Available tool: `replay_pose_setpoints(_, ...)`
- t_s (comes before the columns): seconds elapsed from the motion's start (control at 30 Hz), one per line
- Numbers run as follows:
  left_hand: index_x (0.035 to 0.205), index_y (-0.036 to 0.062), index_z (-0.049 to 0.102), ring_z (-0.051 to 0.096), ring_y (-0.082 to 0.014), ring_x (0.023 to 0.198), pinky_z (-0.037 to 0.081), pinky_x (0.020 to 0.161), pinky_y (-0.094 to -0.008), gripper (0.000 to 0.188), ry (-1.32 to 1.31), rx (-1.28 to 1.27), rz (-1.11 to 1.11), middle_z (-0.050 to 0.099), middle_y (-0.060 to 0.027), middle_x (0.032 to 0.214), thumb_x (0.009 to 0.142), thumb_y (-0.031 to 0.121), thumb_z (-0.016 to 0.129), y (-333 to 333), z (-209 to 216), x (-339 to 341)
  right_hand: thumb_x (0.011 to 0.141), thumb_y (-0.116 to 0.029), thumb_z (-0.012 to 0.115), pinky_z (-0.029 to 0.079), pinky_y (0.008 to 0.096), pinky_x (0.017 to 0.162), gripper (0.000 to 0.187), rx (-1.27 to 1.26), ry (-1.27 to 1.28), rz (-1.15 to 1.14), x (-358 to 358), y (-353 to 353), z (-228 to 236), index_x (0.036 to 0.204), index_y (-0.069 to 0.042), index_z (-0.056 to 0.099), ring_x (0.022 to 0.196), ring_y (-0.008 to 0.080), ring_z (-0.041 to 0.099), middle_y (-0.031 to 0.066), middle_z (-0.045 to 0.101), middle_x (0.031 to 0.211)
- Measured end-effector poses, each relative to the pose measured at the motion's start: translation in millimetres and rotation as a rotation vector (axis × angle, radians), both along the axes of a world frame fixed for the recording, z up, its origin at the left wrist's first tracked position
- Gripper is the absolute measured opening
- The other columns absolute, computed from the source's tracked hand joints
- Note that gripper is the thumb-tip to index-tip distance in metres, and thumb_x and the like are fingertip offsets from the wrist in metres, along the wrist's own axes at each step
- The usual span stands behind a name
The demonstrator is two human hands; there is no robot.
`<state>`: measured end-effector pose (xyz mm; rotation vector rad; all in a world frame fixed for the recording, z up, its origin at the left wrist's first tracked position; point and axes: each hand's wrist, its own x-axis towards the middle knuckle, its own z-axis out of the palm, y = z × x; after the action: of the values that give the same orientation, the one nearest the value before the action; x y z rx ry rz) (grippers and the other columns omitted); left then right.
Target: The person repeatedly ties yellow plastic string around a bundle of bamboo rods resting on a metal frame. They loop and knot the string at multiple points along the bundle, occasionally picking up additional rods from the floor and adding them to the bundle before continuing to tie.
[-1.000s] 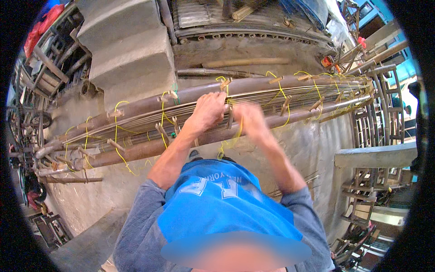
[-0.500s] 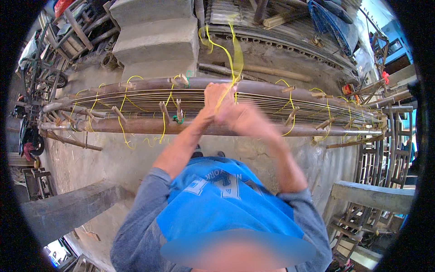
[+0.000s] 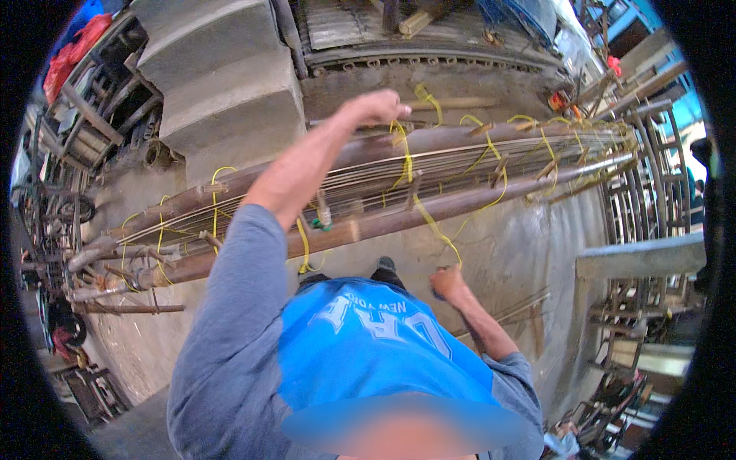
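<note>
A long frame of two brown poles (image 3: 360, 230) lies across in front of me, with many thin pale strands (image 3: 353, 178) stretched lengthwise between them. At its middle, a yellow plastic strap (image 3: 407, 146) wraps round the bundle beside a wooden peg (image 3: 415, 186). My left hand (image 3: 379, 106) is closed just beyond the far pole, seemingly on one end of this strap; a loose tail shows past the fingers. My right hand (image 3: 448, 282), a fist on the near side, grips the other end, which runs taut down from the near pole.
More pegs and yellow ties (image 3: 491, 146) line both poles. Concrete steps (image 3: 222, 96) rise beyond the frame at the left. Corrugated sheets (image 3: 437, 38) lie at the back. A wooden rack (image 3: 667, 176) stands at the far right, and a concrete ledge (image 3: 644, 261) is nearer.
My hands were together at the middle of the frame. The right hand has pulled down toward me with the strap, the left has moved out past the far pole. The view has tilted.
</note>
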<state>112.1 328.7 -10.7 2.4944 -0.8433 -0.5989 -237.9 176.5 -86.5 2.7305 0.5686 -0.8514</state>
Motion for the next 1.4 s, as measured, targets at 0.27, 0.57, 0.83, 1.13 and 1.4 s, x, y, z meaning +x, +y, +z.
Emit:
replay_pose_setpoints(0.27, 0.083, 0.0009, 0.054, 0.052, -0.0368, 0.074, 0.042, 0.066, -0.0441, 0.028, -0.487, -0.118, 0.204, 0.055, -0.0195, 0.077, 0.086, 0.025, 0.040, 188, 106, -123, 0.078, -0.033, 0.055, 0.045, 0.0365, 0.060, 0.028, 1.007, -0.563, -0.573, 38, 135, 55, 0.074, -0.005, 0.056, 0.073, 0.0309, 0.058, 0.0150, 0.060, 0.075)
replay_pose_setpoints(0.57, 0.078, -0.0001, 0.054, 0.056, -0.0382, 0.067, 0.043, 0.058, -0.0458, 0.025, -0.328, -0.287, 0.249, 0.057, -0.0218, 0.069, 0.080, 0.025, 0.050, 188, 3, -167, 0.085, -0.021, 0.046, 0.032, 0.0235, 0.046, 0.030, 1.586, 0.007, -0.367, 169, 220, 204, 0.061, -0.003, 0.049, 0.050, 0.0080, 0.039, -0.0021, 0.042, 0.055)
replay_pose_setpoints(0.83, 0.067, 0.0051, 0.058, 0.056, -0.0376, 0.058, 0.044, 0.056, -0.0451, 0.032, -0.522, -0.140, 0.536, 0.057, -0.0190, 0.062, 0.081, 0.031, 0.047, 175, -4, -177, 0.087, -0.031, 0.037, 0.044, 0.0358, 0.055, 0.038, 0.667, -0.099, 0.514, 284, 227, 139, 0.076, -0.002, 0.058, 0.061, 0.0227, 0.056, 0.0074, 0.055, 0.061)
replay_pose_setpoints(1.13, 0.071, 0.0038, 0.061, 0.057, -0.0181, 0.058, 0.043, 0.053, -0.0329, 0.033, -0.075, -0.610, 0.548, 0.060, -0.0076, 0.061, 0.082, 0.032, 0.049, 178, 59, -168, 0.073, -0.013, 0.057, 0.043, 0.0418, 0.052, 0.010, 1.087, -0.090, 0.189, 89, 214, 108, 0.073, -0.005, 0.052, 0.063, 0.0330, 0.055, 0.0135, 0.057, 0.066)
replay_pose_setpoints(1.4, 0.077, -0.0011, 0.062, 0.060, -0.0305, 0.073, 0.046, 0.068, -0.0372, 0.038, -0.051, 0.137, 0.258, 0.061, -0.0183, 0.076, 0.077, 0.034, 0.049, 160, 14, -54, 0.072, -0.010, 0.057, 0.041, 0.0367, 0.067, 0.008, 1.326, -0.264, 0.387, 82, 190, 87, 0.076, -0.006, 0.051, 0.066, 0.0267, 0.053, 0.0108, 0.052, 0.066)
